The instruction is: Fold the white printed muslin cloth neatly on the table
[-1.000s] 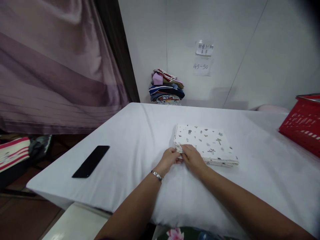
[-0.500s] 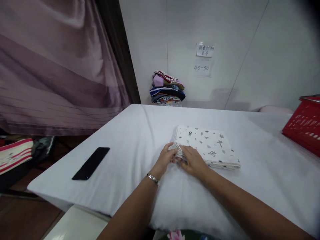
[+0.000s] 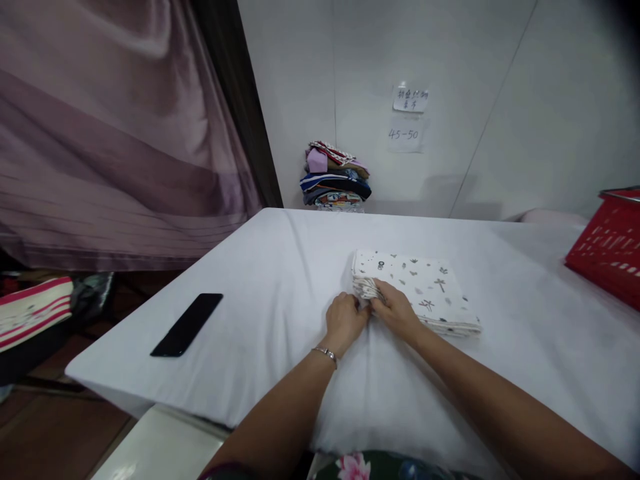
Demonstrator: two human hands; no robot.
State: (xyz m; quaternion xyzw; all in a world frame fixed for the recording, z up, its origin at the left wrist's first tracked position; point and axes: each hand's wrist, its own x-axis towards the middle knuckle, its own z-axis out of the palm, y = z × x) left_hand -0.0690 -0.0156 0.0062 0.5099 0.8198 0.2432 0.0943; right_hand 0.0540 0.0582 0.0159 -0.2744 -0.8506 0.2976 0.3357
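Observation:
A folded white cloth (image 3: 415, 280) with small plant prints lies on the white-covered table, several layers thick. My right hand (image 3: 397, 310) is closed on its near left corner, thumb and fingers bending the stacked layers up so their edges show. Just left of that corner, my left hand (image 3: 345, 321) rests low over the tablecloth with its fingers curled in. Its fingertips reach toward my right fingers, and what they pinch, if anything, is hidden. A bracelet circles my left wrist.
A black phone (image 3: 187, 325) lies on the table's left side. Folded clothes (image 3: 336, 180) are stacked at the far edge by the wall. On the right stands a red basket (image 3: 607, 250). A pale stool (image 3: 160, 447) sits below the near left edge.
The cloth's near left corner is now bent up in my right hand. My left hand has left the cloth's left side, moving slightly nearer me and to the right, fingers curling.

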